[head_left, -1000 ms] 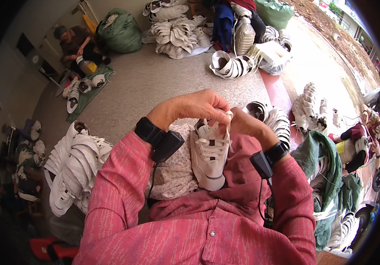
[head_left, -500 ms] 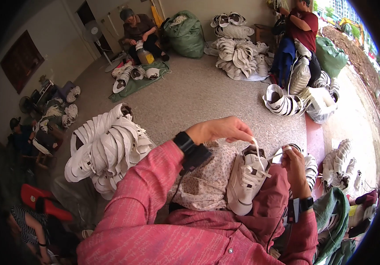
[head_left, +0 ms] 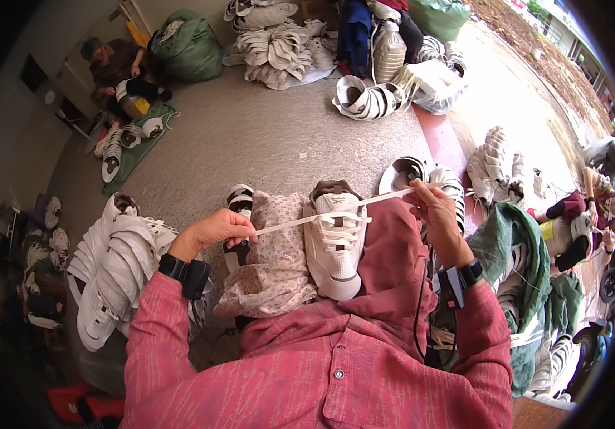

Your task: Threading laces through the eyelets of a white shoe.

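A white sneaker [head_left: 334, 254] with a dark collar lining stands between my thighs, toe toward me. Its white shoelace [head_left: 284, 226] runs out to both sides, stretched nearly straight across the upper part of the lacing. To the left of the shoe, my left hand [head_left: 223, 230] pinches one end over the floral cloth [head_left: 275, 250]. My right hand [head_left: 437, 213] grips the other end, higher and to the right, above my red trouser leg. Several rows of lace cross the tongue below.
Nested white shoe uppers [head_left: 110, 264] are piled at my left. More uppers [head_left: 447, 187] lie just beyond my right hand. A green cloth [head_left: 513, 250] covers things at my right. Across the floor are a green sack [head_left: 187, 46], another stack of uppers [head_left: 276, 56] and a seated person [head_left: 115, 71].
My hands have spread apart, the left one moving left and away from above the shoe. The lace, loose before, is now stretched between them. The shoe sits straighter, and the view has turned right.
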Action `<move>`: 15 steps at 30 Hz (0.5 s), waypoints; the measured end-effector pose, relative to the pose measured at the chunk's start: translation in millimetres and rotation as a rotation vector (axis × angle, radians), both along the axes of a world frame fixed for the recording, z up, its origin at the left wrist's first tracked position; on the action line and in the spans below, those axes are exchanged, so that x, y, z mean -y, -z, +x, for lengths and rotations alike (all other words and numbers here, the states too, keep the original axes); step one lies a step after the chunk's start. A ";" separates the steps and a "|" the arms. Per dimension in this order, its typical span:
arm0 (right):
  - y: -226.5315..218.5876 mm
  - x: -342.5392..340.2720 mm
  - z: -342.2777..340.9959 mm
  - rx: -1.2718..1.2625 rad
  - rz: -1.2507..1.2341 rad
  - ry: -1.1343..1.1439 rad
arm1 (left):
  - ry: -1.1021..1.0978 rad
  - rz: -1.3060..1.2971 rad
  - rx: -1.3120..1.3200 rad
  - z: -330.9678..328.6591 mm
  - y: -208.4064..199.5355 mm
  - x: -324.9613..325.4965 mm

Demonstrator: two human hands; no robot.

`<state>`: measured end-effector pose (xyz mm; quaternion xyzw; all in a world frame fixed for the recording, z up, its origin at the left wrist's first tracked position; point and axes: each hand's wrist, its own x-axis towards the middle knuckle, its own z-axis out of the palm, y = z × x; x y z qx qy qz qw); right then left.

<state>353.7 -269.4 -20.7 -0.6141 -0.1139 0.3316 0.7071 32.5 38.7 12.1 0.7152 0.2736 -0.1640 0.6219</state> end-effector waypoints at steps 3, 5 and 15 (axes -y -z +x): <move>-2.3 -6.5 -1.1 -0.162 0.161 0.043 | -0.017 0.059 0.013 8.8 1.2 1.6; -2.9 -12.3 -1.6 -0.238 0.202 0.066 | 0.286 0.869 0.364 19.2 8.1 -1.9; -8.1 -16.5 -33.6 -0.025 -0.176 -0.428 | 0.242 0.531 0.534 155.2 -9.3 97.3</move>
